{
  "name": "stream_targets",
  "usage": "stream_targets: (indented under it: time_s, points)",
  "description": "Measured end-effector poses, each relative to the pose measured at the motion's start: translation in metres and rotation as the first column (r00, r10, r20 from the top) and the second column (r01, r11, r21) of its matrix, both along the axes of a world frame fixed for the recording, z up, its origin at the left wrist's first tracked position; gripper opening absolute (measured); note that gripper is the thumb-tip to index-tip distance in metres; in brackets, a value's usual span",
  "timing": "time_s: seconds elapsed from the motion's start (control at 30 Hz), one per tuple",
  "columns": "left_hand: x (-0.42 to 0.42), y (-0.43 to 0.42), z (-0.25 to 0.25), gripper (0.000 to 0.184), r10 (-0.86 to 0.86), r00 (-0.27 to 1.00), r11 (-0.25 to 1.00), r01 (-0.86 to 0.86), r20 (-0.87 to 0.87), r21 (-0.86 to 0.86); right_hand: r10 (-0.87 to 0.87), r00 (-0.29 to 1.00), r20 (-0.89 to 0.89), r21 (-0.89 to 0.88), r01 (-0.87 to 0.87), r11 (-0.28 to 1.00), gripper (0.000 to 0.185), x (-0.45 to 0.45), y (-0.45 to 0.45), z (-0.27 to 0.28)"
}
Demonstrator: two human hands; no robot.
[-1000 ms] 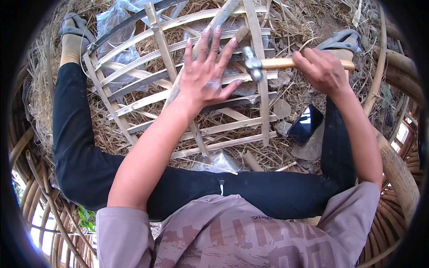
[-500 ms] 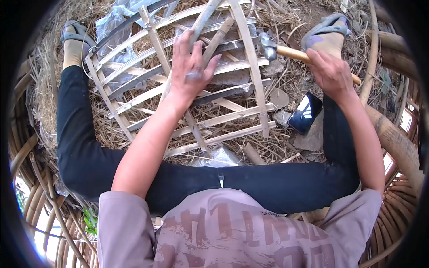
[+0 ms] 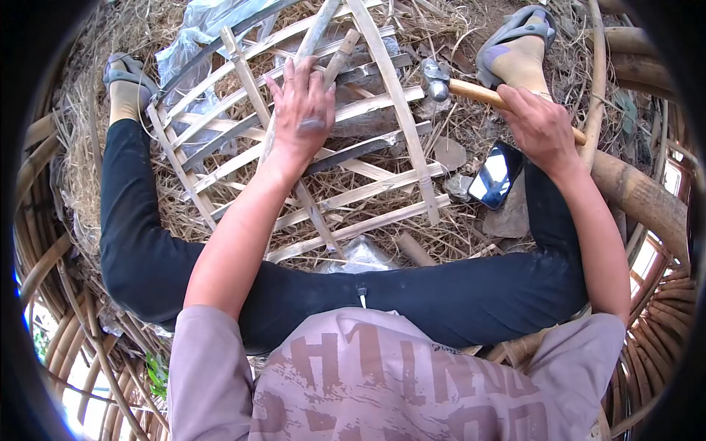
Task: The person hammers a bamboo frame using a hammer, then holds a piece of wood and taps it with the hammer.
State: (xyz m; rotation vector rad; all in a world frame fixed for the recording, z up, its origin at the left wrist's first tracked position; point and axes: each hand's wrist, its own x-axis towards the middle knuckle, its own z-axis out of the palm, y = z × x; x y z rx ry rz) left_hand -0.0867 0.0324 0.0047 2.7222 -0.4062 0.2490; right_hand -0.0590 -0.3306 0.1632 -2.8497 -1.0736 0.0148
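Note:
Between my legs lies a lattice of split bamboo strips (image 3: 379, 214), pale and dark slats crossing one another. My left hand (image 3: 303, 114) lies on it back up, with fingers stretched forward over a greyish bamboo strip (image 3: 318, 31) that runs away from me. A short brown stick (image 3: 343, 53) sits just right of those fingertips. What lies under the palm is hidden. At the right, my right hand (image 3: 540, 126) is closed around the wooden handle of a hammer (image 3: 476, 92). The hammer's metal head is held just right of the lattice's edge strip, apart from my left hand.
A dark phone (image 3: 495, 175) lies on a flat stone (image 3: 511, 214) by my right leg. Clear plastic sheeting (image 3: 197, 62) is at the upper left, over dry straw. Thick bamboo poles (image 3: 636, 195) curve along the right side. My sandalled feet flank the lattice.
My left hand has shifted slightly left, and its thumb no longer spreads out to the right. The hammer stays in my right hand. The whole view has shifted a little.

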Motion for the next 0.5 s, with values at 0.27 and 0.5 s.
stream_targets:
  time_s: [0.27,0.5]
  points:
    - [0.000,-0.006,-0.004,0.047,0.074,0.997,0.994,-0.075,-0.014,-0.075,0.013,1.000,-0.018,0.001,-0.013,1.000,0.021,0.002,0.013,-0.005]
    - [0.008,-0.010,0.000,0.095,0.133,0.988,0.980,-0.119,-0.078,0.161,0.184,0.982,0.032,-0.078,-0.181,0.980,0.015,0.025,0.039,-0.023]
